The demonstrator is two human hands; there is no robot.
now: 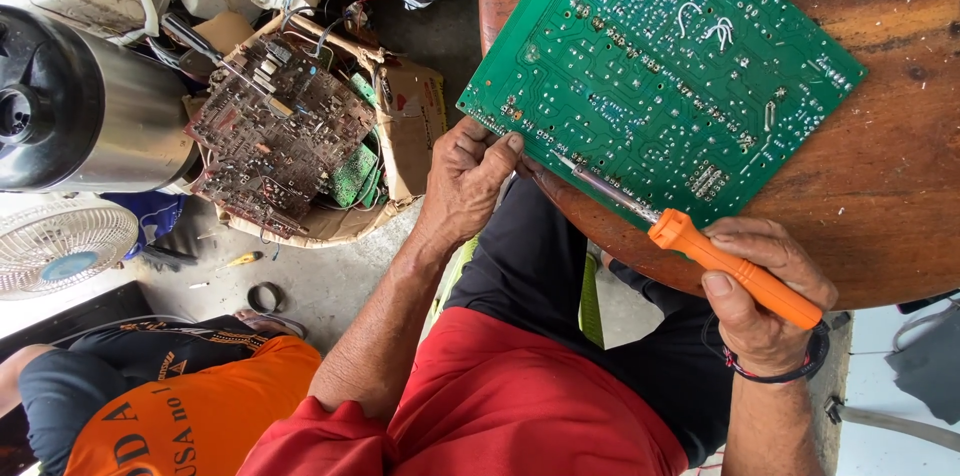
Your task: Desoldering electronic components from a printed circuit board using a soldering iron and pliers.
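A large green circuit board [660, 66] lies solder side up on a round wooden table [880, 186], its near corner over the table's edge. My left hand [468, 181] pinches that near corner from below. My right hand [765, 301] grips the orange handle of a soldering iron [735, 271]. The iron's metal tip [570, 166] rests on the board near its lower edge, close to my left fingers. A dark cord bracelet sits on my right wrist.
On the floor to the left, a cardboard box [410, 131] holds several old circuit boards [275, 131]. A steel cylindrical vessel [85, 111] and a small white fan [60, 241] stand further left. Another person in an orange shirt [195, 411] sits at the lower left.
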